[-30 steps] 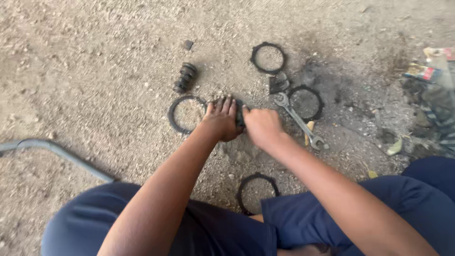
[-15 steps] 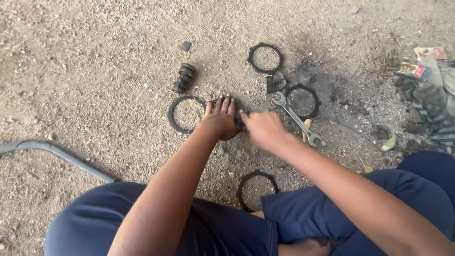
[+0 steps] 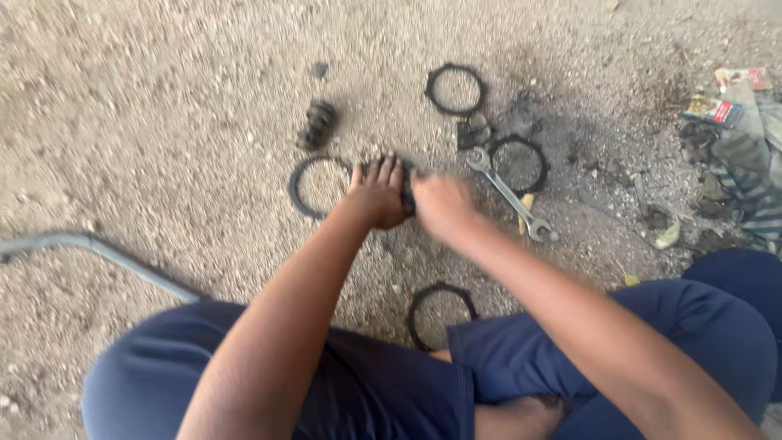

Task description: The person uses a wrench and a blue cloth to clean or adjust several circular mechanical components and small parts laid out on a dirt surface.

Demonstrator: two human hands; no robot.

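Gravelly dirt ground is your whole workbench, and you're sitting on it in dark blue trousers. Your left hand (image 3: 377,194) and right hand (image 3: 441,204) are pressed close together, both clamped on a small dark part (image 3: 406,186) right between them; it's mostly hidden, so I can't tell what it is. Working outward, I count four black rings: one (image 3: 312,186) touching your left fingers, one (image 3: 441,314) by your knees, one (image 3: 519,164) past the wrench and one (image 3: 455,90) furthest out. Just one silver wrench (image 3: 511,195) lies right of your right hand, one ribbed rubber boot (image 3: 316,125) up left, a grey bent pipe (image 3: 98,253) far left, and some rags (image 3: 745,175) at the right edge.
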